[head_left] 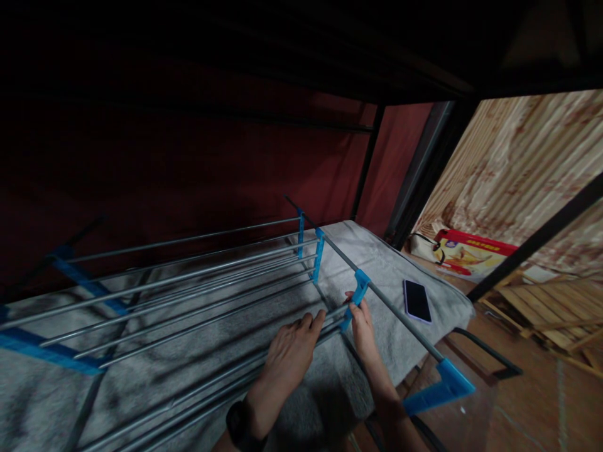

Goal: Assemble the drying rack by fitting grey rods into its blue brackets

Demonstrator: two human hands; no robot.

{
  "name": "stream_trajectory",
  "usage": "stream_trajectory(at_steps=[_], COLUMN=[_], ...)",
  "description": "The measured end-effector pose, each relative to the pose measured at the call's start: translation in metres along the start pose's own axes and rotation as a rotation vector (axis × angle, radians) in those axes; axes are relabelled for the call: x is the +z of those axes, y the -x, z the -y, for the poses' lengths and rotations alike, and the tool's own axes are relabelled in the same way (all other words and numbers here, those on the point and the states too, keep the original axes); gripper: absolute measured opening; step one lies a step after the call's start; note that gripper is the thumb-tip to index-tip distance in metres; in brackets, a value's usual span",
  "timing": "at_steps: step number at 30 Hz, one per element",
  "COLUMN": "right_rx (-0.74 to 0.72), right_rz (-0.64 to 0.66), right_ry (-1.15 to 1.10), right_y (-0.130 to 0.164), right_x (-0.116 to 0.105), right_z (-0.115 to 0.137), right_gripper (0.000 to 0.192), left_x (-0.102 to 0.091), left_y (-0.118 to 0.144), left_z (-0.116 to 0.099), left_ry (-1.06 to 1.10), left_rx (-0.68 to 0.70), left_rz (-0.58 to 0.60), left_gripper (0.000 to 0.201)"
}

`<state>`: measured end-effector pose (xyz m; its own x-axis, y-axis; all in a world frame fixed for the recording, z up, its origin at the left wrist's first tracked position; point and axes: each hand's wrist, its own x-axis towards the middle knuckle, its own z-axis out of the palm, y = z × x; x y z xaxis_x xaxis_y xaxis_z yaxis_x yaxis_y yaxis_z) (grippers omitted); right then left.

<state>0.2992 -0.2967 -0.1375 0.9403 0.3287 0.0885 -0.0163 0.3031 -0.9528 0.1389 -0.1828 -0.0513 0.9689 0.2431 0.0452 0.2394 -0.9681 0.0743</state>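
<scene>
Grey fuzzy blanket (405,263) under a silver-rod rack (188,295), left hand (289,351) flat on rods, right hand (362,323) gripping blue plastic connector (360,289), black phone (417,300) right, dark red wall (188,169) far.

Both forearms are bare and sleeveless, with a black wristband (240,427) on the left wrist.

Bright blue plastic connector bracket (360,290) joins silvery grey metal rack rods (188,276). A mottled light grey fuzzy blanket (377,263) lies beneath a glossy black flat phone (417,301). A red-and-yellow printed box (471,254) sits against beige streaked corrugated wall (527,169).
</scene>
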Motion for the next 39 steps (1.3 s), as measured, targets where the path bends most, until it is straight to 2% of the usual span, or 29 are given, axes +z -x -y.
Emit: stream_trajectory(at_steps=[11, 26, 32, 39], right_rx=[-0.006, -0.018, 0.002, -0.063], right_rz=[-0.010, 0.049, 0.056, 0.061], right_ry=[-0.055, -0.087, -0.043, 0.101], right_y=[-0.003, -0.001, 0.004, 0.003], right_x=[0.008, 0.000, 0.002, 0.002], right_z=[0.001, -0.008, -0.005, -0.008], right_gripper=[0.023, 0.039, 0.040, 0.051], left_x=[0.002, 0.014, 0.024, 0.022], left_y=[0.000, -0.001, -0.002, -0.003], left_z=[0.000, 0.004, 0.007, 0.007], left_ry=[0.014, -0.005, 0.010, 0.035], left_rx=[-0.014, 0.000, 0.005, 0.011], left_rz=[0.002, -0.016, -0.042, -0.042], left_gripper=[0.074, 0.076, 0.073, 0.071])
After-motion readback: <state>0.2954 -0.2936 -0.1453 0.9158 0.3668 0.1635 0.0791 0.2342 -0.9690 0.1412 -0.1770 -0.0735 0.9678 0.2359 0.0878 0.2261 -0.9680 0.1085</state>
